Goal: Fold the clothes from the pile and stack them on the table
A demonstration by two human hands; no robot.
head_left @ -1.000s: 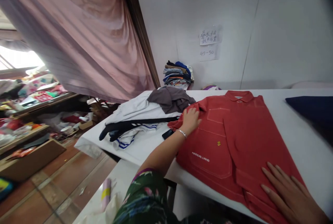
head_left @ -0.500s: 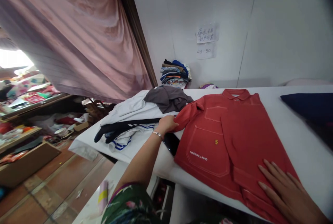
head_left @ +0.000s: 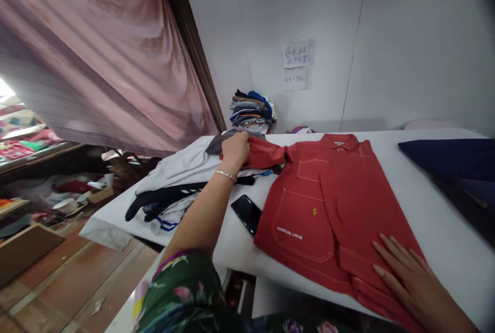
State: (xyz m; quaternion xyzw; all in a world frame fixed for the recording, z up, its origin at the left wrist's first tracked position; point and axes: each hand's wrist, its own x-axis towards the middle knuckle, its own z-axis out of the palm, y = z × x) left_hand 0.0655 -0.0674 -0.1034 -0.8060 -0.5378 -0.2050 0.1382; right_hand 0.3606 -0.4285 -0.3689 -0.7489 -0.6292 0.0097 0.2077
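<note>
A red collared shirt (head_left: pixel 305 209) with "MAGICAL LAND" lettering and white stitching lies on the white table (head_left: pixel 390 173), collar at the far side. My left hand (head_left: pixel 235 151), a bracelet on its wrist, is closed on the shirt's left-side sleeve and holds it stretched out to the left, in front of a grey garment (head_left: pixel 216 143). The other sleeve lies folded down over the shirt's front. On the lower right of the shirt, my right hand (head_left: pixel 406 271) rests flat with its fingers spread. A black phone (head_left: pixel 247 213) lies beside the shirt's left edge.
White and black clothes (head_left: pixel 170 199) lie loose on the table's left. A folded clothes stack (head_left: pixel 252 111) stands near the wall, under handwritten paper notes (head_left: pixel 297 65). Dark blue fabric (head_left: pixel 452 160) lies at the right. A pink curtain (head_left: pixel 135 54) hangs at the left.
My left hand has lifted the sleeve and drawn it up and away to the left, uncovering more of the phone. My right hand stays on the shirt. The view has turned slightly right.
</note>
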